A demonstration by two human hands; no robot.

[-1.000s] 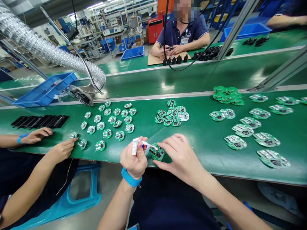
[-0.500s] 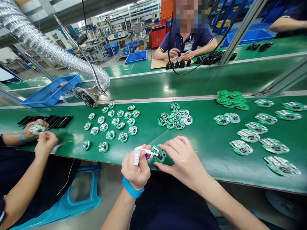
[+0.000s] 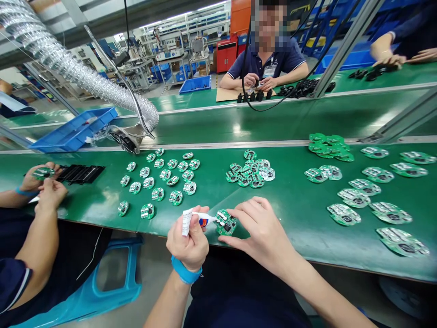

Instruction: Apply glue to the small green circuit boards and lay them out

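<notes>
My left hand [image 3: 188, 241] is closed round a small white glue tube [image 3: 194, 219], its nozzle touching a round green circuit board [image 3: 226, 222] at the near edge of the green bench [image 3: 293, 200]. My right hand [image 3: 261, 228] rests beside the board on its right, thumb and fingertips steadying its rim. A blue band circles my left wrist.
Rows of round boards [image 3: 164, 175] lie to the left, a heap [image 3: 251, 171] ahead, more boards [image 3: 358, 191] to the right. A co-worker's hands [image 3: 43, 182] at left hold a board by black trays [image 3: 80, 173]. A silver duct [image 3: 85, 79], blue bin [image 3: 77, 127] and a seated person opposite [image 3: 266, 68].
The co-worker's hands at left have lifted a board and moved it further left. My own hands, the tube and the board stay together with hardly any shift.
</notes>
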